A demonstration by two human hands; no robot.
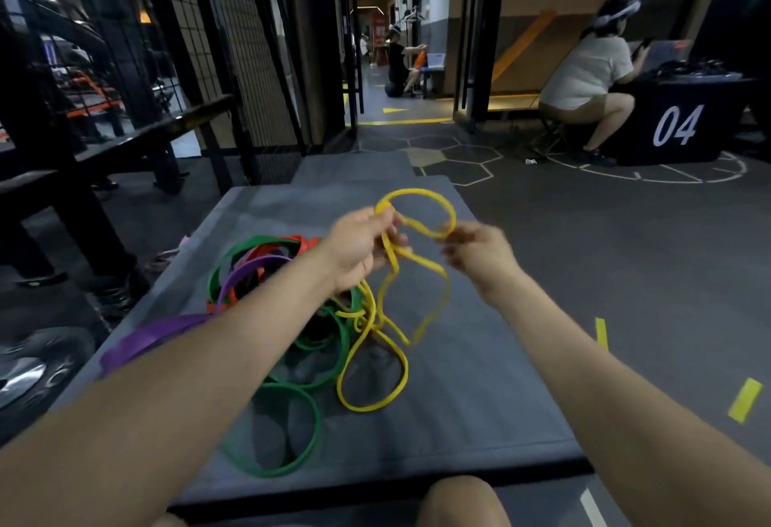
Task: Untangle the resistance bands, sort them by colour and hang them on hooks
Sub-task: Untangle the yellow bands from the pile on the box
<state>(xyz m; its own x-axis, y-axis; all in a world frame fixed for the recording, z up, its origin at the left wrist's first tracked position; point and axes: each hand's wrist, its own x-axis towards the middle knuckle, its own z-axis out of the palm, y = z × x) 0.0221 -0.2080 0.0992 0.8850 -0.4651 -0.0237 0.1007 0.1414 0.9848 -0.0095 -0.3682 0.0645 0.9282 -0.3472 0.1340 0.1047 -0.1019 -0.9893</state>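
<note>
A thin yellow band [419, 192] is lifted above a grey mat [479, 380]. My left hand [361, 249] grips it at one side of a raised loop, and my right hand [479, 257] pinches the other side. More yellow loops [371, 372] hang down and lie on the mat, knotted with the pile. Green bands [292, 426], an orange band [267, 253] and purple bands [150, 336] lie tangled on the mat's left half, partly hidden by my left forearm.
A black bench [137, 142] and a metal grid wall [233, 46] stand to the left. A weight plate [37, 368] lies on the floor at lower left. A person [584, 80] crouches by a black box marked 04 [676, 126] at the right. My knee [463, 501] shows at the bottom.
</note>
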